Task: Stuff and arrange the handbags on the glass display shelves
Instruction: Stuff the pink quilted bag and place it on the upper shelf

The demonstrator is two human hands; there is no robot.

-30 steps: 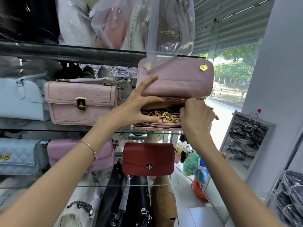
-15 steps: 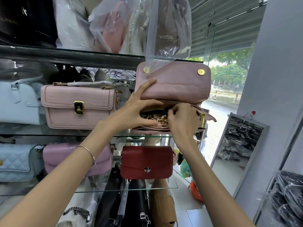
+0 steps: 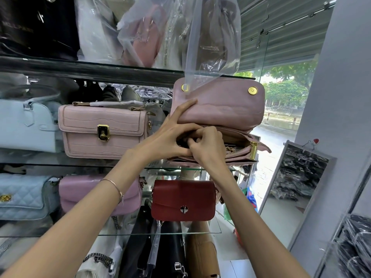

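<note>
A dusty-pink handbag [image 3: 220,105] lies on the middle glass shelf [image 3: 160,167] with its flap lifted and its zip pocket open. My left hand [image 3: 170,137] props the flap up with straight fingers, its thumb along the pocket's front edge. The fingers of my right hand [image 3: 206,145] are curled into the opening over the bag's gold chain [image 3: 230,148]. Only a short bit of chain shows beside them. The gold zip pull [image 3: 253,150] hangs at the bag's right end.
A pink croc-pattern bag [image 3: 104,131] and a pale blue bag [image 3: 24,125] stand to the left on the same shelf. Below are a red bag [image 3: 182,199], a lilac bag [image 3: 80,189] and a blue quilted bag [image 3: 22,197]. Plastic-wrapped bags [image 3: 212,47] overhang from above. A mirror [image 3: 297,181] leans at the right.
My right hand has moved left along the opening and deeper into the pocket. The heap of gold chain seen earlier is now almost hidden. My left hand keeps the flap raised.
</note>
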